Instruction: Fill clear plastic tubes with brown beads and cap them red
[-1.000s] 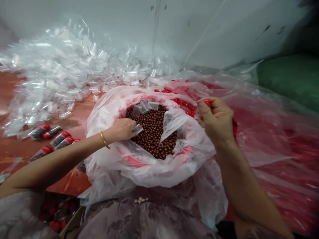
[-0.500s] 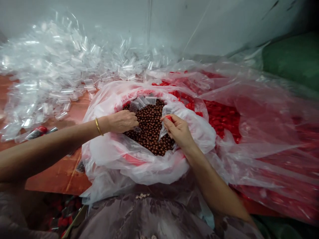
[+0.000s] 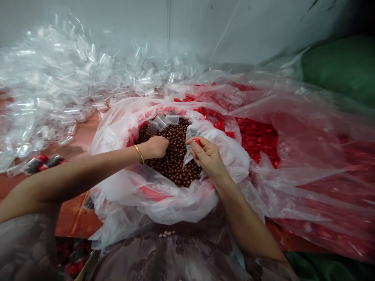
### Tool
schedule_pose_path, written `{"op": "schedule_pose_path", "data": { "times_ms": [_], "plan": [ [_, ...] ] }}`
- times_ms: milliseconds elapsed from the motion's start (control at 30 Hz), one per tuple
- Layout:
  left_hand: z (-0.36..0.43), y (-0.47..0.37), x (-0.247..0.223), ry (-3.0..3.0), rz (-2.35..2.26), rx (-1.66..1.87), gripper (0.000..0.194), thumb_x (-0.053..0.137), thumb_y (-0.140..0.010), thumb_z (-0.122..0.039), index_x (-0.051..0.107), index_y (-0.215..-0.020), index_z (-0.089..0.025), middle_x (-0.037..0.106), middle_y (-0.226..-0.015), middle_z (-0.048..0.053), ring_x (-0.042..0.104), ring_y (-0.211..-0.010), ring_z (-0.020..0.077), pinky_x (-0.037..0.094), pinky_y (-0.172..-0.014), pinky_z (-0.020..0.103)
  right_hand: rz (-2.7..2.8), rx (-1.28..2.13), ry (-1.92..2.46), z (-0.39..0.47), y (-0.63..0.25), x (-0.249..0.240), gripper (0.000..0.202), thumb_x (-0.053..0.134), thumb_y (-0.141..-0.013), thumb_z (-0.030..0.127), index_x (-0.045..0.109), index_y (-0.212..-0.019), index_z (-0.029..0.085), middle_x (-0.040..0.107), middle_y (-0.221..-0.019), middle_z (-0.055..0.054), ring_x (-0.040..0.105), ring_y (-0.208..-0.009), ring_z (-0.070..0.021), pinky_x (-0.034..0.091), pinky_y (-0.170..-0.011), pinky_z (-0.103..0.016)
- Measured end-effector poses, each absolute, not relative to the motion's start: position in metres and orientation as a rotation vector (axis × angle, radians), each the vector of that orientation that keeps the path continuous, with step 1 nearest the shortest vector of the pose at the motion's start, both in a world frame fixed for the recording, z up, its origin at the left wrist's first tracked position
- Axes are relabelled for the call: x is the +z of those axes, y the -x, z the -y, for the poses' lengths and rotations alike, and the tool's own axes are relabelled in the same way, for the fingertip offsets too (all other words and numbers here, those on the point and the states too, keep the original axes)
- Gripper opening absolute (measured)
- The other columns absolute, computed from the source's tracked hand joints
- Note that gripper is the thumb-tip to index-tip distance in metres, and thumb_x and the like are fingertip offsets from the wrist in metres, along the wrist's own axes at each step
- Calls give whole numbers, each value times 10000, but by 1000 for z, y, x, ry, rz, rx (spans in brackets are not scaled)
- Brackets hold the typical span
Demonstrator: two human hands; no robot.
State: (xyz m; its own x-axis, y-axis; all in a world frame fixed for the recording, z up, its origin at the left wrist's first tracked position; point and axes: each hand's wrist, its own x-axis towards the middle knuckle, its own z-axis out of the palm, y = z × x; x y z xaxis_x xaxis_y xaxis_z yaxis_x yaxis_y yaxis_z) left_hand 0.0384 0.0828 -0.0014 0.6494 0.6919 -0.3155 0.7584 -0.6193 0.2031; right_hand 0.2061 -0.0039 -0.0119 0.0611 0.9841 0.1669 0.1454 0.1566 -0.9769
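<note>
Can count 2 grips, i.e. L grip + R grip; 1 red cap in latter; 1 gold bracelet; 1 bag w/ approx. 4 clear tubes; min. 2 filled tubes on desk. Can't count brown balls, piled tubes, loose red caps.

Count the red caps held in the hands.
1: a red cap, pinched in the right hand over the opening of the bag. The left hand is closed, so anything inside it is hidden.
</note>
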Motion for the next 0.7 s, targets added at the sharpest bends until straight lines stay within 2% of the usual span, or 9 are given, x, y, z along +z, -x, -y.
{"op": "schedule_pose_path", "data": {
  "times_ms": [200, 367, 433, 600, 700],
  "plan": [
    [-86, -37, -16, -2324, -1136, 16, 330, 524, -796, -131, 610, -1114, -135, 702, -1056, 64, 651, -908, 156, 504, -775, 223, 1225, 1061, 1179, 5, -203, -5, 468, 591, -784, 657, 581, -858, 195, 390, -525, 85, 296, -379, -47, 190, -355, -211],
    [-83, -22, -13, -1556, -759, 433, 305, 629, -761, -181, 613, -1063, -143, 670, -934, 15, 602, -780, 95, 466, -712, 205, 1147, 1108, 1170, 4, -207, -7, 399, 538, -817, 583, 593, -882, 193, 449, -554, 71, 343, -356, -44, 232, -340, -202],
    [-77, -17, -8, -1347, -637, 493, 342, 701, -733, -209, 624, -1061, -154, 663, -913, 5, 588, -778, 82, 455, -744, 208, 1134, 1133, 1145, 3, -207, -8, 344, 532, -807, 520, 590, -888, 191, 495, -594, 60, 389, -370, -47, 270, -349, -200],
    [-56, -9, 2, -1141, -485, 548, 417, 816, -683, -288, 631, -1037, -168, 673, -985, 25, 612, -872, 107, 467, -846, 248, 1174, 1112, 1171, 3, -205, -6, 330, 645, -757, 478, 516, -920, 222, 623, -711, 45, 522, -420, -69, 345, -380, -190],
    [-49, -7, 1, -1140, -430, 549, 433, 816, -689, -360, 617, -1024, -171, 668, -961, 29, 630, -893, 136, 484, -869, 295, 1201, 1079, 1168, 4, -203, -7, 359, 676, -756, 500, 525, -932, 227, 566, -625, 72, 455, -376, -56, 318, -365, -185]
  ]
}}
